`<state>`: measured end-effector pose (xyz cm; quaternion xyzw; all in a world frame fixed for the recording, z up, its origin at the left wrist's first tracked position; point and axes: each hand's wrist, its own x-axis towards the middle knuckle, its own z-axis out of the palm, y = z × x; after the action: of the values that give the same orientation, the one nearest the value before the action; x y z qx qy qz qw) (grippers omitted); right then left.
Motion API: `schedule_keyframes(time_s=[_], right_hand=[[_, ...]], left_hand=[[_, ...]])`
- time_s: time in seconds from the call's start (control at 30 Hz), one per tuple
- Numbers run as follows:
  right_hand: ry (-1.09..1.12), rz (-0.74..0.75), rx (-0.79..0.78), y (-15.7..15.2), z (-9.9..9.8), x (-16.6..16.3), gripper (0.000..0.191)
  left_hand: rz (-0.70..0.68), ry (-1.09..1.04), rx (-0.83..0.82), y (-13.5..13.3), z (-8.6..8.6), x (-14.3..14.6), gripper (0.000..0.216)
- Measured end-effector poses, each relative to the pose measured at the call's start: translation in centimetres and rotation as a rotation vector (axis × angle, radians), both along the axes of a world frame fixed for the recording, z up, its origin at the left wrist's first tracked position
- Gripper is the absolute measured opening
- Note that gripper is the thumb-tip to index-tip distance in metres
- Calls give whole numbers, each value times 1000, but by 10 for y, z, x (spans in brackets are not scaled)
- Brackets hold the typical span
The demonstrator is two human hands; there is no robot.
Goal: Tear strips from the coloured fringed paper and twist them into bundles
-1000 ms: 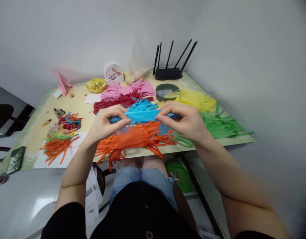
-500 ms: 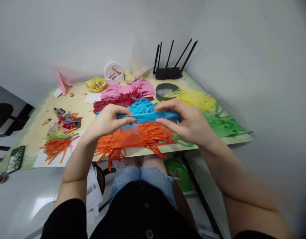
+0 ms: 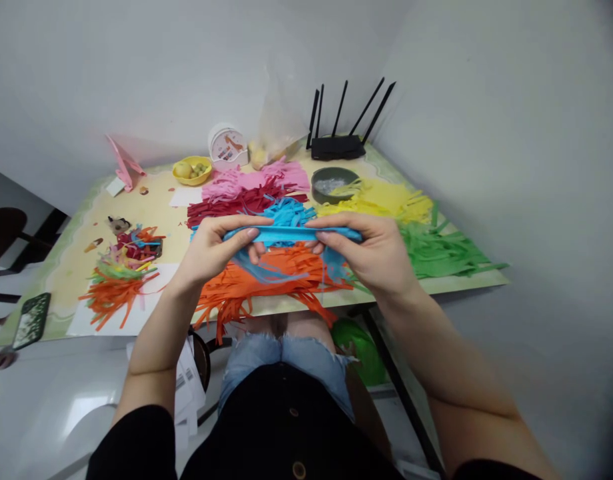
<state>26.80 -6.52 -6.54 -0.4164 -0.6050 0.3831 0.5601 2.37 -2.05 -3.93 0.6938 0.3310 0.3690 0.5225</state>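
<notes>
Both hands hold a blue fringed paper strip [image 3: 286, 235] level above the near half of the table. My left hand [image 3: 214, 250] pinches its left end between thumb and fingers. My right hand [image 3: 371, 253] pinches the right end the same way. Blue fringes hang down from the strip in front of a pile of orange fringed paper [image 3: 266, 283]. A heap of blue fringed paper [image 3: 286, 212] lies just behind the strip.
The table [image 3: 71, 273] also carries pink [image 3: 261, 179], dark red [image 3: 226, 207], yellow [image 3: 386, 197] and green [image 3: 441, 250] fringed paper, a mixed scrap pile [image 3: 119, 273], a grey bowl [image 3: 334, 183], a yellow bowl [image 3: 191, 170], a round tub [image 3: 227, 147], a black router [image 3: 339, 143] and a phone [image 3: 30, 321]. Walls close in behind and right.
The blue strip has been turned and flattened between the hands, so its fringes now hang below it. Both hands shifted slightly and kept their grip.
</notes>
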Motion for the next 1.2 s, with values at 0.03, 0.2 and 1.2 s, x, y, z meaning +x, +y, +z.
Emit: schedule_keyframes(time_s=[0.03, 0.2, 1.2], right_hand=[[40, 13, -1, 1, -4, 0, 12], [180, 93, 52, 6, -16, 1, 12], [61, -31, 45, -5, -5, -8, 16]], left_hand=[[-16, -36, 5, 1, -2, -1, 32], [-95, -148, 94, 5, -11, -4, 17], [-35, -19, 45, -4, -11, -3, 29]])
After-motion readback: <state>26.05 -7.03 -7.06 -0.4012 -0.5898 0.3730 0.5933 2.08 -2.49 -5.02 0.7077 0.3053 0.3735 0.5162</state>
